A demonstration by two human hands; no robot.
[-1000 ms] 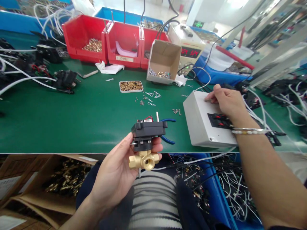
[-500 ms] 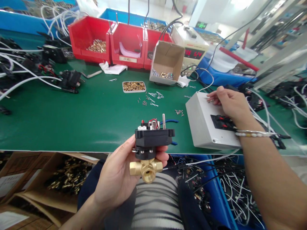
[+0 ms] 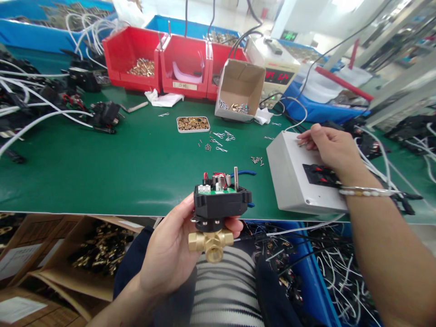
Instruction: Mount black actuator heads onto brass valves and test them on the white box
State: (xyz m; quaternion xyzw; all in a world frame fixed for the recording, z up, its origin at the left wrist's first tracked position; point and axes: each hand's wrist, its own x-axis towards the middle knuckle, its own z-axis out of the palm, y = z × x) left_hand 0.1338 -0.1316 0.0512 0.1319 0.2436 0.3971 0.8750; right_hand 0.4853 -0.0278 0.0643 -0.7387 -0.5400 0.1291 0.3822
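My left hand (image 3: 175, 247) is closed round a motorized brass valve, gripping its black actuator housing (image 3: 221, 204) from the left and behind. Below the housing sits the brass three-way body (image 3: 213, 243), one port facing me. The housing has no cover, so a green circuit board (image 3: 218, 191), red wires, a motor and an upright metal shaft show on top. My right hand (image 3: 329, 145) rests on a grey-white box (image 3: 289, 181), fingers curled at a small metal switch (image 3: 301, 144) on its top, mostly hidden by the fingertips. A black-and-red terminal block (image 3: 320, 175) lies below that hand.
Red bins (image 3: 132, 68), an open carton (image 3: 240, 86) and a power supply (image 3: 277, 68) line the back. A white tray of brass parts (image 3: 193, 124), loose clips (image 3: 221, 136) and screws (image 3: 257, 161) lie mid-table. Wired black units (image 3: 105, 116) crowd the left.
The valve has tipped toward me, so more of its circuit board shows. My right hand stays on the box. The power supply's red digits have changed, and the view has shifted slightly.
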